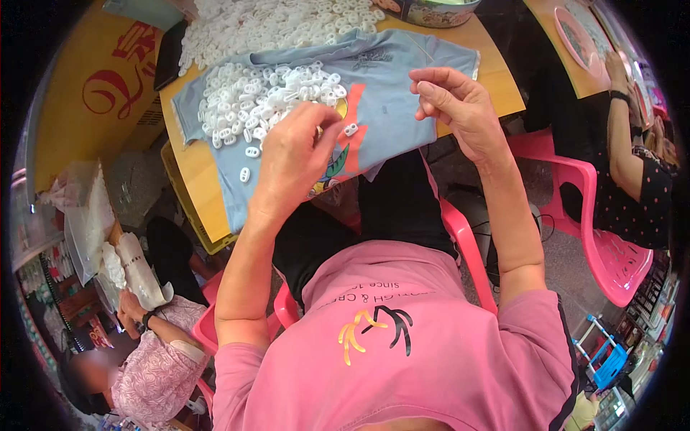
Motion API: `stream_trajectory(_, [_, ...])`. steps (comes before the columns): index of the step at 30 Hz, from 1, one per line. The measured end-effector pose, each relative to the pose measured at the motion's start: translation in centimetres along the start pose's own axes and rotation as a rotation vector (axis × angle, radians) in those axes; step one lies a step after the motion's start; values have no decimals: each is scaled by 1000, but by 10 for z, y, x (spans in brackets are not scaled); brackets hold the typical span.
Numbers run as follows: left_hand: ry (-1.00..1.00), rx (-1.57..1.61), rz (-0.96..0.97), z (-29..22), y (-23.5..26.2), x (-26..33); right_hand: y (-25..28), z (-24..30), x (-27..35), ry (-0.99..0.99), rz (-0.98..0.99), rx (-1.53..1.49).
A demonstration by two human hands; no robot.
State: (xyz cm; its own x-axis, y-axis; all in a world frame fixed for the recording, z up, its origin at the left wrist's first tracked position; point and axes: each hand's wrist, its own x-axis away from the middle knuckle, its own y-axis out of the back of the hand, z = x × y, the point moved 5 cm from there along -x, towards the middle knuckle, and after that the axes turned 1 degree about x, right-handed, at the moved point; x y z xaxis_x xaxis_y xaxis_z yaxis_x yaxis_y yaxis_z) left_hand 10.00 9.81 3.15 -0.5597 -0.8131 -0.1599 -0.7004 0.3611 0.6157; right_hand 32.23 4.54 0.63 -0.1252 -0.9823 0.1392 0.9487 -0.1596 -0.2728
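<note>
T-shirt [399, 108] in light blue, with a coloured print, lies spread over the wood-toned table [200, 179], its near end at the edge by the person's lap. On it sits a heap of small white two-holed oval pieces [233, 100], and two more, a loose upper piece [252, 152] and a loose lower piece [245, 174], lie apart near the cloth's left side. The left hand [293, 149], wearing a ring, is at the heap's near right side, its fingers curled and drawn narrow, with one white oval piece [351, 130] at the tips of thumb and forefinger, above the shirt's print. The right hand [460, 104] is raised over the right part of the shirt, palm partly turned inward, thumb and forefinger close together with a slight gap; whether anything thin is between them I cannot tell. Beyond the shirt, a larger mass of white pieces [280, 29] covers the far part of the table, beside a round patterned container [438, 13]. At lower left, a co-worker's hand [131, 305] is by a pale wrapped bundle [140, 269]; at far right, another co-worker's hand [617, 72] is near a pink basket [559, 32].
</note>
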Motion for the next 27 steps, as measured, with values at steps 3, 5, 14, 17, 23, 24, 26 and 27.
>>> stream_trajectory(3, [-58,-107,42,-2,-9,7,-2,-2,2,-8,16,21])
stream_trajectory(5, [-115,-161,24,-5,-14,9,-6,-4,4,-37,23,48])
stream_trajectory(14, [-201,-327,-40,-5,-22,13,-22,-12,16,-77,42,65])
stream_trajectory(17, [-218,-372,1,-6,-23,15,-28,-12,17,-77,41,77])
stream_trajectory(23, [-253,-488,142,-7,-21,3,-32,-7,16,-36,56,53])
stream_trajectory(24, [-255,-490,138,-7,-20,3,-32,-7,17,-33,58,55])
stream_trajectory(26, [-239,-427,118,-4,-18,2,-32,-6,18,-28,54,58])
stream_trajectory(27, [-241,-428,115,-3,-18,3,-32,-6,18,-25,55,59])
